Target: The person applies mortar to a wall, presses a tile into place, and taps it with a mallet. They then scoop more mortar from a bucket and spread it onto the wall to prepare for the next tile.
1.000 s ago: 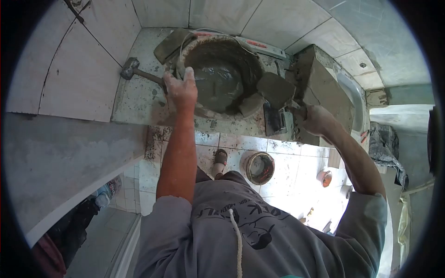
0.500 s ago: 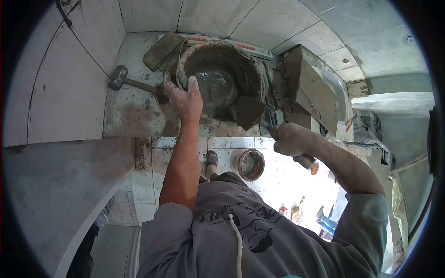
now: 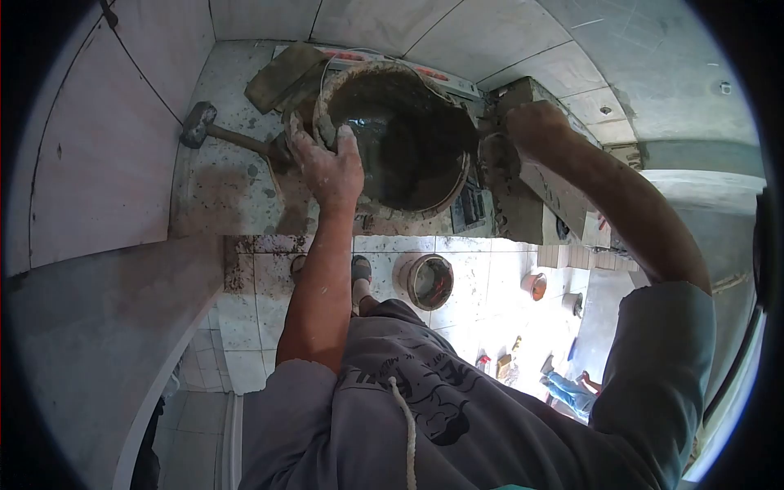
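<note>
A mortar-caked bucket (image 3: pixel 394 70) stands on the ledge, with wet grey mortar (image 3: pixel 369 147) inside. My left hand (image 3: pixel 327 167), smeared with grey, grips its near left rim, thumb toward the inside and fingers outside. To the right of the bucket, my right hand (image 3: pixel 539 126) is closed in a fist, held palm down. It grips a trowel (image 3: pixel 457 126), whose dark blade reaches over the bucket's right side and blends into the shadow there. Much of the trowel's handle is hidden by the fist.
A hammer (image 3: pixel 198 125) lies left of the bucket, and a flat block (image 3: pixel 282 77) leans behind it. Behind the rim runs a spirit level (image 3: pixel 445 79). Mortar-covered slabs (image 3: pixel 510 184) stand right. Below, another bucket (image 3: pixel 430 282) sits on the tiled floor; a person's legs (image 3: pixel 567 392) show farther off.
My right hand has risen up and to the right, and the trowel blade has moved from the bucket's near edge to its right side. My left hand keeps its hold on the rim.
</note>
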Tool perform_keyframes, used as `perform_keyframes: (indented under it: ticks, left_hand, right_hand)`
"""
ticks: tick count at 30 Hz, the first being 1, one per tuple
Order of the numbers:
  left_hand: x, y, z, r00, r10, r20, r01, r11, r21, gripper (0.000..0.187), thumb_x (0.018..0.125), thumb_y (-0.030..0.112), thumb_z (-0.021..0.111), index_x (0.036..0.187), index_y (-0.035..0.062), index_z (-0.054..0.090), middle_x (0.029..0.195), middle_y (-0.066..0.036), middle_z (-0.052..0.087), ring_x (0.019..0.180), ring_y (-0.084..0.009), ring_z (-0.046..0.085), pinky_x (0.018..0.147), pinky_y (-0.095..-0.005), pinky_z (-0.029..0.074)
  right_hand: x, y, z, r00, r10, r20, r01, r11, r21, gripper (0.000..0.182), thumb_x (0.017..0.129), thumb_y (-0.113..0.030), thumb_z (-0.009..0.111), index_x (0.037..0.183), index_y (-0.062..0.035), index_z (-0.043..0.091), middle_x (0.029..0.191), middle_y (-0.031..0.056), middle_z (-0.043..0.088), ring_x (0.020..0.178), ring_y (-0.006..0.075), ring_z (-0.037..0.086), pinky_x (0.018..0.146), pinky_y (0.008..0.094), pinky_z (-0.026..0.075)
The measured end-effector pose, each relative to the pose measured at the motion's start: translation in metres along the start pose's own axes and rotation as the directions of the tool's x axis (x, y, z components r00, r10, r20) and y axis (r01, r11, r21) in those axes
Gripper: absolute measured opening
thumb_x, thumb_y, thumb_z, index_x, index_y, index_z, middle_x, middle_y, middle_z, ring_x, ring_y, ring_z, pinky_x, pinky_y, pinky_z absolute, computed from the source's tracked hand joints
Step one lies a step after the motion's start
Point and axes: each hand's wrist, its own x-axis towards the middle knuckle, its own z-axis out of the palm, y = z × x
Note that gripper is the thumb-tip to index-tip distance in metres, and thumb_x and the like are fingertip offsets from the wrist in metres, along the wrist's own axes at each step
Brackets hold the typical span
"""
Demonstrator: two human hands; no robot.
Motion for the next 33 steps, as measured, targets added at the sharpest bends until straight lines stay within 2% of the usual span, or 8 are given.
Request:
perform_keyframes:
  ticks: [4, 9, 16, 22, 24, 27, 31, 33]
  left_hand:
    - [0.003, -0.009, 0.002, 1.000, 0.022, -0.005, -0.022, 1.000, 0.004, 0.074, 0.085, 0.022, 0.063, 0.140, -0.0116, 0.025, 0.144, -0.031, 0.029, 0.136, -0.0428, 0.030, 0.112, -0.0441, 0.028]
    - [0.002, -0.011, 0.005, 1.000, 0.018, 0.013, -0.018, 1.000, -0.009, 0.074, 0.085, 0.020, 0.063, 0.140, -0.0111, 0.024, 0.145, -0.030, 0.027, 0.138, -0.0417, 0.026, 0.113, -0.0444, 0.028]
    - [0.003, -0.008, 0.004, 0.998, -0.053, 0.030, 0.053, 0.998, -0.013, 0.076, 0.084, 0.022, 0.063, 0.140, -0.0111, 0.024, 0.145, -0.031, 0.026, 0.136, -0.0421, 0.028, 0.113, -0.0448, 0.027]
    - [0.001, -0.008, 0.003, 1.000, -0.027, 0.006, 0.028, 0.998, -0.059, 0.078, 0.084, 0.023, 0.064, 0.141, -0.0114, 0.023, 0.144, -0.031, 0.028, 0.136, -0.0421, 0.028, 0.113, -0.0443, 0.027]
    - [0.003, -0.009, 0.003, 1.000, -0.008, -0.002, 0.008, 1.000, -0.004, 0.079, 0.084, 0.024, 0.064, 0.141, -0.0113, 0.023, 0.144, -0.031, 0.029, 0.136, -0.0423, 0.029, 0.113, -0.0443, 0.026]
    - [0.003, -0.006, 0.001, 1.000, 0.010, 0.002, -0.010, 0.999, -0.049, 0.078, 0.084, 0.025, 0.065, 0.141, -0.0113, 0.023, 0.143, -0.031, 0.030, 0.136, -0.0430, 0.030, 0.113, -0.0444, 0.026]
    - [0.002, -0.002, 0.003, 0.999, -0.033, 0.016, 0.034, 0.999, -0.037, 0.077, 0.085, 0.026, 0.064, 0.139, -0.0133, 0.025, 0.142, -0.032, 0.031, 0.134, -0.0441, 0.031, 0.112, -0.0449, 0.027]
    - [0.003, -0.004, 0.003, 0.999, -0.037, 0.016, 0.037, 0.999, 0.002, 0.076, 0.086, 0.029, 0.062, 0.136, -0.0163, 0.026, 0.140, -0.034, 0.032, 0.133, -0.0448, 0.032, 0.111, -0.0456, 0.027]
  right_hand:
    - [-0.028, -0.018, -0.010, 0.988, -0.139, 0.068, 0.136, 0.990, 0.045, 0.015, 0.075, -0.015, 0.066, 0.082, -0.0019, 0.070, 0.084, 0.0183, 0.069, 0.079, 0.0289, 0.070, 0.072, 0.0384, 0.056]
    - [-0.052, -0.040, -0.036, 0.837, -0.135, 0.530, -0.098, 0.917, 0.388, 0.024, 0.073, -0.013, 0.066, 0.091, 0.0019, 0.069, 0.086, 0.0149, 0.070, 0.077, 0.0231, 0.069, 0.069, 0.0374, 0.055]
    - [-0.046, -0.068, -0.010, 0.709, -0.343, 0.617, -0.311, 0.632, 0.710, 0.026, 0.071, -0.013, 0.066, 0.084, 0.0096, 0.064, 0.074, 0.0172, 0.066, 0.057, 0.0227, 0.066, 0.055, 0.0376, 0.054]
    - [-0.019, -0.071, -0.006, 0.871, -0.378, 0.313, -0.058, 0.554, 0.831, 0.024, 0.072, -0.021, 0.067, 0.082, 0.0009, 0.065, 0.076, 0.0162, 0.066, 0.071, 0.0259, 0.067, 0.066, 0.0396, 0.054]
    - [-0.013, -0.060, -0.005, 0.974, -0.134, 0.181, -0.039, 0.692, 0.721, 0.031, 0.073, -0.026, 0.068, 0.093, -0.0031, 0.064, 0.082, 0.0176, 0.067, 0.081, 0.0297, 0.067, 0.076, 0.0412, 0.051]
    - [-0.033, -0.037, -0.003, 0.991, 0.113, -0.067, -0.039, 0.738, 0.673, 0.037, 0.074, -0.028, 0.068, 0.102, -0.0062, 0.058, 0.088, 0.0194, 0.068, 0.082, 0.0339, 0.067, 0.074, 0.0445, 0.051]
    - [-0.070, -0.038, -0.007, 0.979, 0.196, -0.048, -0.112, 0.727, 0.677, 0.028, 0.080, -0.024, 0.063, 0.099, -0.0064, 0.052, 0.090, 0.0166, 0.066, 0.087, 0.0309, 0.067, 0.077, 0.0417, 0.052]
    - [-0.082, -0.055, 0.016, 0.930, 0.279, -0.239, -0.057, 0.752, 0.657, 0.023, 0.083, -0.016, 0.059, 0.100, -0.0066, 0.048, 0.092, 0.0182, 0.063, 0.084, 0.0330, 0.067, 0.074, 0.0430, 0.053]
